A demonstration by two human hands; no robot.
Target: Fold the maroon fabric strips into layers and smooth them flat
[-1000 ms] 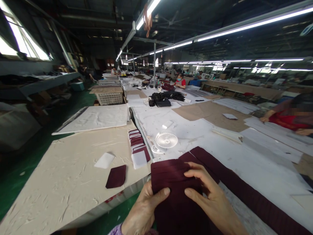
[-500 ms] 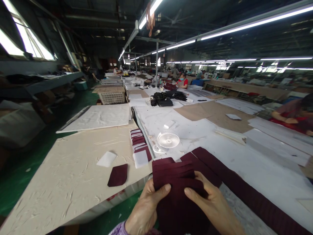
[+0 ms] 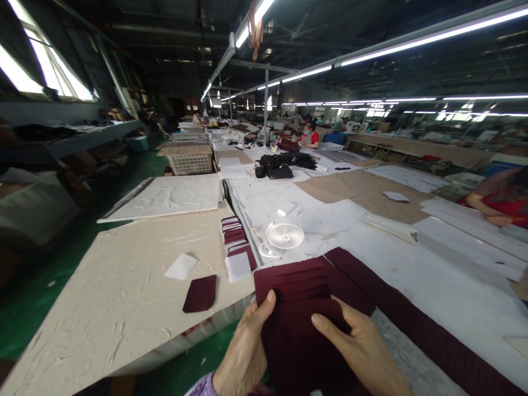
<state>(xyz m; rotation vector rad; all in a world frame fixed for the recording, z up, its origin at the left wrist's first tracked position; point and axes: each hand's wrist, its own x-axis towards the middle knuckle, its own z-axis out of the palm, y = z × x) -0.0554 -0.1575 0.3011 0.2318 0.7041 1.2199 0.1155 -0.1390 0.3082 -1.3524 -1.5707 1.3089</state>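
Observation:
A stack of maroon fabric pieces (image 3: 295, 313) is held up between my two hands, its upper edges fanned in steps. My left hand (image 3: 247, 344) grips the left side, thumb along the front. On the right side my right hand (image 3: 357, 341) pinches the stack, thumb in front and fingers behind. Behind the stack, a long maroon fabric strip (image 3: 396, 308) lies on the white table. To the left, a single maroon piece (image 3: 200, 294) and a white piece (image 3: 181, 266) rest on the cream-covered table. The lower part of the stack runs out of view.
A small white fan (image 3: 284, 235) stands beyond my hands on the white table (image 3: 330, 220). Rows of maroon and white pieces (image 3: 235, 239) lie along the cream table's (image 3: 115, 286) edge. Black garments (image 3: 276, 166) sit farther back. A co-worker's arm (image 3: 487, 212) is at far right.
My left thumb has moved up and left towards the stack's edge. The top layers have shifted and now lie more evenly stepped. My right hand has barely moved.

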